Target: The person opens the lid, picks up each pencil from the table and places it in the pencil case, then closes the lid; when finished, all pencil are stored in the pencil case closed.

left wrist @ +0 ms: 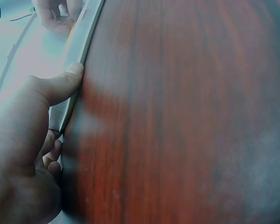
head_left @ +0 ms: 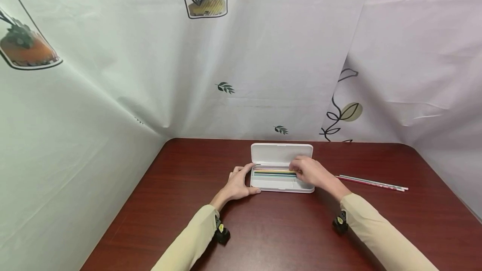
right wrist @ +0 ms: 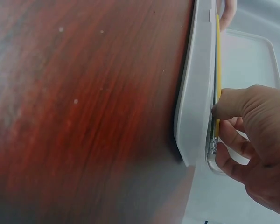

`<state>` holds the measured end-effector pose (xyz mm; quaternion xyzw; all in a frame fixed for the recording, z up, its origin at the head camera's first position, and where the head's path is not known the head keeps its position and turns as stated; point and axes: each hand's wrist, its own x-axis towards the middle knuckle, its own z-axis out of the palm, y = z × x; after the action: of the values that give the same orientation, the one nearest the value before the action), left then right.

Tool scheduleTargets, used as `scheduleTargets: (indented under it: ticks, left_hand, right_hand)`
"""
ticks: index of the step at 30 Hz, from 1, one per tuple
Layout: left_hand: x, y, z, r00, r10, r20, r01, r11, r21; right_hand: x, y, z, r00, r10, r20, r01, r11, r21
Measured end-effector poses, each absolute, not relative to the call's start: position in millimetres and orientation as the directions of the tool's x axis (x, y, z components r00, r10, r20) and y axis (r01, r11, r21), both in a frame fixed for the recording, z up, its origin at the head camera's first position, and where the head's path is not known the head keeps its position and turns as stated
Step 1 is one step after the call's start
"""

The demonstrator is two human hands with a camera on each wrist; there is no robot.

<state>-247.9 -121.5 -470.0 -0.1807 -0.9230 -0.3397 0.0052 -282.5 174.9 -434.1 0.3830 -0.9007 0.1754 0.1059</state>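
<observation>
white case, yellow pencil, partly hidden by right hand

Your right hand pinches a yellow pencil near one end, thumb and fingers closing on it; the pencil runs from that grip toward your left hand, which shows only in part; the white case has a wall just beside your right thumb, its open lid lying partly behind your right hand; past that wall, away from your right fingers, spreads the reddish-brown tabletop.
</observation>
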Motion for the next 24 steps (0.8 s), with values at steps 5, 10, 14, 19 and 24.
scheduleTargets:
  ticks: [5,10,14,19,24]
  left_hand:
    - [-248.2,-120.1,-469.9,-0.934,0.332,0.130,0.336,0.698,0.633]
    - [-248.2,-120.4,-472.0,-0.931,0.340,0.132,0.344,0.698,0.627]
    - [-246.1,-122.1,-473.6,-0.928,0.346,0.140,0.354,0.696,0.625]
    - [-244.5,-123.8,-472.3,-0.929,0.342,0.142,0.351,0.692,0.631]
    - [-248.0,-123.8,-469.3,-0.931,0.339,0.137,0.346,0.692,0.634]
  right_hand:
    - [-283.9,176.0,-436.9,-0.689,-0.651,0.319,-0.723,0.647,-0.242]
    - [-284.2,177.2,-439.2,-0.672,-0.665,0.327,-0.739,0.631,-0.237]
    - [-280.2,179.4,-438.9,-0.668,-0.666,0.331,-0.742,0.628,-0.234]
    - [-267.8,193.0,-425.0,-0.698,-0.630,0.340,-0.715,0.645,-0.270]
    - [-261.6,236.5,-414.3,-0.683,-0.586,0.435,-0.718,0.647,-0.257]
